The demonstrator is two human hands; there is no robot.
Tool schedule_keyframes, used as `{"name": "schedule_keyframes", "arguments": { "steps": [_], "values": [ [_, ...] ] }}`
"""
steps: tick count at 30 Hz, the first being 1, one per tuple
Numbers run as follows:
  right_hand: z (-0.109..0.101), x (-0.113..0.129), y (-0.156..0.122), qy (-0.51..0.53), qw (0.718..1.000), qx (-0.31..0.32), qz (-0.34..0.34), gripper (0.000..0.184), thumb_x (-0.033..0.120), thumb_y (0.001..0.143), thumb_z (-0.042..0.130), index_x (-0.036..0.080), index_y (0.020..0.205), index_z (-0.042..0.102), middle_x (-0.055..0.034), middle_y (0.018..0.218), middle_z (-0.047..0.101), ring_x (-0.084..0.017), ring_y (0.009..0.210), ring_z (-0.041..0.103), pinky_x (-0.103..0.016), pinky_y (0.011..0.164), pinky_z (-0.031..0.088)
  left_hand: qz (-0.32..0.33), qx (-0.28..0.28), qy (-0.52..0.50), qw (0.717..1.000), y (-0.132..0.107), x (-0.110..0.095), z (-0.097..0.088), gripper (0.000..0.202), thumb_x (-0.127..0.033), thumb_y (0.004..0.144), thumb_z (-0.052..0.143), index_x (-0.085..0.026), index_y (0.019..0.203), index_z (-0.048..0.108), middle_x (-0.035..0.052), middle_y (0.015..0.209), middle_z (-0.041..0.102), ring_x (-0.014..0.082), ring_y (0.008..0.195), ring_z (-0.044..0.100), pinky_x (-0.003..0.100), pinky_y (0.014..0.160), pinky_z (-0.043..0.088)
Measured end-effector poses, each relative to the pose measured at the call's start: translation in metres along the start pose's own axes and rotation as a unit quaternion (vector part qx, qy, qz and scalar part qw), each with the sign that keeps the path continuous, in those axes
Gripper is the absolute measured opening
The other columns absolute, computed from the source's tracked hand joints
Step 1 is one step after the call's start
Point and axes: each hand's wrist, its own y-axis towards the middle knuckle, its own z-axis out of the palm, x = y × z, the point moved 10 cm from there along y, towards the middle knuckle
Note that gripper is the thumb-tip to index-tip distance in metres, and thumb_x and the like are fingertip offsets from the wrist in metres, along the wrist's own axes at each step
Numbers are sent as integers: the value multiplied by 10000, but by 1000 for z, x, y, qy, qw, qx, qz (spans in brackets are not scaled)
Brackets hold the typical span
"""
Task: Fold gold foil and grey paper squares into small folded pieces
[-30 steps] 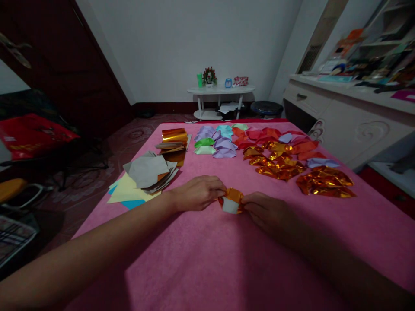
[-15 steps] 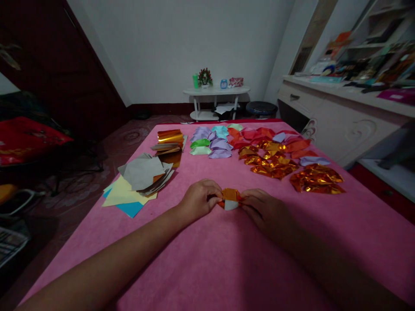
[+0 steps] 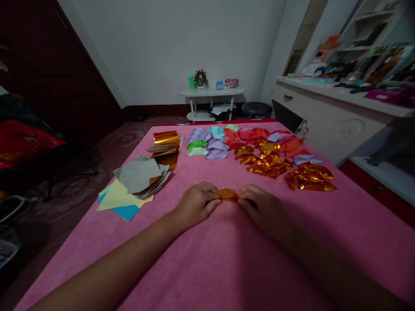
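Observation:
A small folded piece of shiny gold-orange paper (image 3: 228,194) lies between my hands at the middle of the pink-covered table (image 3: 207,259). My left hand (image 3: 198,202) pinches its left end between thumb and fingers. At the right end, my right hand (image 3: 259,207) grips it the same way. Beyond the hands to the right are folded gold foil pieces (image 3: 309,177), with folded red paper pieces (image 3: 249,134) behind them. Folded purple pieces (image 3: 216,149) and green ones (image 3: 196,151) sit at the far middle.
To the left lie loose grey-backed sheets (image 3: 138,172), yellow and blue sheets (image 3: 128,212) and a stack of gold foil sheets (image 3: 166,139). A white side table (image 3: 212,92) stands by the back wall. A pale dresser (image 3: 327,101) runs along the right.
The white patch on the folded paper's near side no longer shows; only gold-orange faces me. Both hands still hold its ends. The camera view has shifted slightly right.

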Motion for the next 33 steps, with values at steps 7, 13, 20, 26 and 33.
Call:
{"name": "schedule_keyframes", "arguments": {
  "steps": [7,13,20,26,33],
  "values": [
    [0,-11,8,-22,998,-26,47,175,150,833,456,194,665,480,-2,750,537,-138,694,510,-253,630,380,-103,-28,-52,993,10,26,4,198,-217,831,552,-159,674,658,28,742,642,131,683,582,246,645,453],
    [6,-18,11,-73,995,-23,63,192,165,824,459,198,637,433,-1,722,511,-131,658,482,-244,605,340,-147,-40,-2,988,13,31,2,162,-243,774,600,-164,634,623,16,738,656,127,657,577,233,614,418],
    [7,-27,14,-134,986,-27,92,183,211,784,524,203,635,419,6,702,505,-128,603,461,-252,561,292,-181,-57,36,981,8,36,0,51,-245,771,626,-194,769,634,-9,731,650,128,640,571,226,573,386],
    [5,-21,14,-141,987,-30,76,108,171,856,432,199,809,525,-19,810,573,-142,668,528,-248,585,326,-96,-55,46,993,8,21,4,212,-144,842,515,-237,921,688,19,956,647,149,852,593,237,700,457],
    [7,-4,7,-123,992,4,30,53,193,830,509,194,852,556,-44,867,576,-181,806,536,-264,685,385,-33,-18,65,997,4,4,2,291,-324,818,595,-200,1070,673,59,1051,644,217,953,570,338,844,474]
  ]
}}
